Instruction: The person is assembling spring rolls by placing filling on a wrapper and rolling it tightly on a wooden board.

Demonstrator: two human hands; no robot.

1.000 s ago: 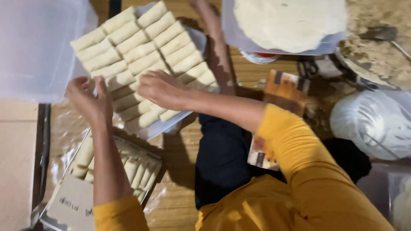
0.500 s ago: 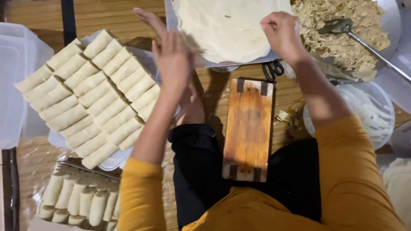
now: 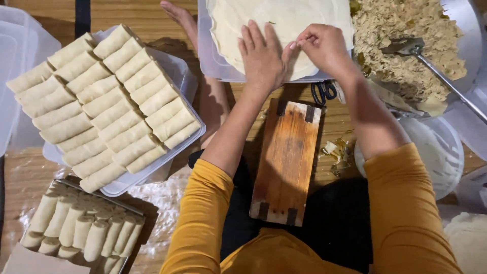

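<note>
L hand (image 3: 262, 55) is lying flat w/ fingers spread on the stack of round wrappers (image 3: 284, 20), pressing it down. R hand (image 3: 322, 46) is pinching the top wrapper's near edge betw. thumb & fingertips, just beside L hand. Wrappers are sitting in a clear plastic container (image 3: 207, 56) past the wooden board (image 3: 286, 162). Metal pan (image 3: 464, 35) at right is holding shredded filling (image 3: 401, 40) w/ a spoon (image 3: 413, 48). White tray (image 3: 152, 175) & lower tray (image 3: 127, 208) at left are carrying finished rolls (image 3: 101, 101).
</note>
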